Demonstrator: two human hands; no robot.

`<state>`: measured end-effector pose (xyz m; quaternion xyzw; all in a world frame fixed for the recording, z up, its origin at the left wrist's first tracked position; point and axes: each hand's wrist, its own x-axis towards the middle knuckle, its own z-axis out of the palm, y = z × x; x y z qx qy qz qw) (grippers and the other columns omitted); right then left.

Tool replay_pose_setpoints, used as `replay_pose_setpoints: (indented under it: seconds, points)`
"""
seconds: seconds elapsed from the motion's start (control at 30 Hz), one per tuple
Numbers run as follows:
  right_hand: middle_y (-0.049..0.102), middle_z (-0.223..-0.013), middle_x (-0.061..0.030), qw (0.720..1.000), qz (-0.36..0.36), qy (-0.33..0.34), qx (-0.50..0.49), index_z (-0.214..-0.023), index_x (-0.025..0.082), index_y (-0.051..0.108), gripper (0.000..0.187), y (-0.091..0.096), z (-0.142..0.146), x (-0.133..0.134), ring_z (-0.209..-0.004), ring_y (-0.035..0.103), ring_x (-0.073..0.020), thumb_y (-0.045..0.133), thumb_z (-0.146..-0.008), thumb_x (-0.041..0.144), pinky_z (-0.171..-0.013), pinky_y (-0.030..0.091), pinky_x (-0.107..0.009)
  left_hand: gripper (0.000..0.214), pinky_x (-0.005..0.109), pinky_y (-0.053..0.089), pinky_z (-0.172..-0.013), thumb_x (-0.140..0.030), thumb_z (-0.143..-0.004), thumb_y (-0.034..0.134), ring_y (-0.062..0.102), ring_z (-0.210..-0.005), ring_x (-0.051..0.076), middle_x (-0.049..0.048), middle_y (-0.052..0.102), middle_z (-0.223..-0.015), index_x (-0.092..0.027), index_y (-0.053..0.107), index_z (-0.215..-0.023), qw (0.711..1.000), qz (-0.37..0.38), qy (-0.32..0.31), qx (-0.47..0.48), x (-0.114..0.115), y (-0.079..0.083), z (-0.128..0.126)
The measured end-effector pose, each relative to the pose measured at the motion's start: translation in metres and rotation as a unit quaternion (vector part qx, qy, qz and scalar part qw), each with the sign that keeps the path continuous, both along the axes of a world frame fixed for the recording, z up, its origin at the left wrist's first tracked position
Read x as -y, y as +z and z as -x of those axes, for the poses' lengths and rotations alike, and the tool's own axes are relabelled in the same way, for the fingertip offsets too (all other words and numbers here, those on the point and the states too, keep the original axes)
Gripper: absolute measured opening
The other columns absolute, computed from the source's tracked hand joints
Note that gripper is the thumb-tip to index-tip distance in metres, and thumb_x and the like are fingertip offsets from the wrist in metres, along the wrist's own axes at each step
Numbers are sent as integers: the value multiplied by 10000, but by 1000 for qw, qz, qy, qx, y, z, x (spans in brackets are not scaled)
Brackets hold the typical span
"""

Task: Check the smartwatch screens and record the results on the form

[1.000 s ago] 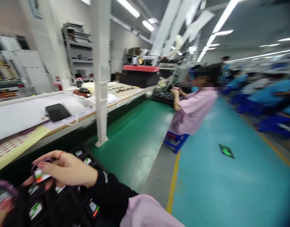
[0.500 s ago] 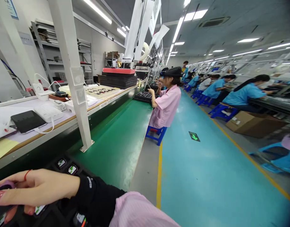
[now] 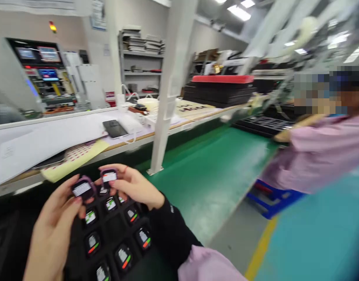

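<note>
My left hand point(image 3: 58, 218) pinches a smartwatch point(image 3: 82, 189) with a purple case and a lit screen showing white text. A second purple-cased smartwatch point(image 3: 109, 176), also lit, is gripped between the thumb and fingers of my right hand point(image 3: 135, 185). Both are raised side by side over a black compartment tray point(image 3: 113, 228). Several watch faces sit in the tray's pockets, such as one with a green and white screen point(image 3: 90, 216) and one with a red-green bar point(image 3: 123, 255). One pocket near the middle holds no watch.
Left of a white post point(image 3: 164, 117), a phone point(image 3: 115, 128) and papers point(image 3: 50, 136) lie on a shelf. Black trays with a red top point(image 3: 223, 79) are stacked farther along. A co-worker in a pink sleeve point(image 3: 322, 148) sits at the green bench point(image 3: 208, 171), right.
The view has swung left, bringing both hands and more of the tray into sight. My right hand, earlier at the lower left edge, now appears nearer the middle, with a watch held up.
</note>
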<state>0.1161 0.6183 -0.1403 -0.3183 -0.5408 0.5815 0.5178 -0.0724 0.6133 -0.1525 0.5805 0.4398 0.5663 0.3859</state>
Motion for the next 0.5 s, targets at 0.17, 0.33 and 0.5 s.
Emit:
replay_pose_setpoints:
  seconds: [0.17, 0.33, 0.5]
  points:
    - [722, -1056, -70, 1000, -26, -10, -15, -1269, 194, 607, 493, -14, -1, 1, -646, 558, -92, 772, -810, 269, -451, 418, -146, 356, 191, 580, -653, -377, -808, 774, 673, -728, 113, 2, 738, -1094, -322, 738, -1158, 996, 27, -72, 53, 2, 4, -3]
    - [691, -955, -49, 999, -21, -32, 5, -1312, 195, 606, 476, -27, -3, 0, -592, 512, -82, 746, -880, 336, -448, 402, -169, 360, 189, 562, -662, -314, -896, 692, 698, -850, 132, 26, 703, -1216, -325, 688, -1255, 993, 32, -104, 40, 0, -8, -1]
    - [708, -932, -60, 996, -16, -90, 21, -1210, 164, 640, 351, -33, 0, -3, -589, 507, -75, 699, -924, 359, -459, 373, -167, 365, 192, 529, -615, -390, -927, 677, 657, -750, 106, 36, 687, -1164, -317, 672, -1284, 995, 38, -90, 25, -5, -15, -2]
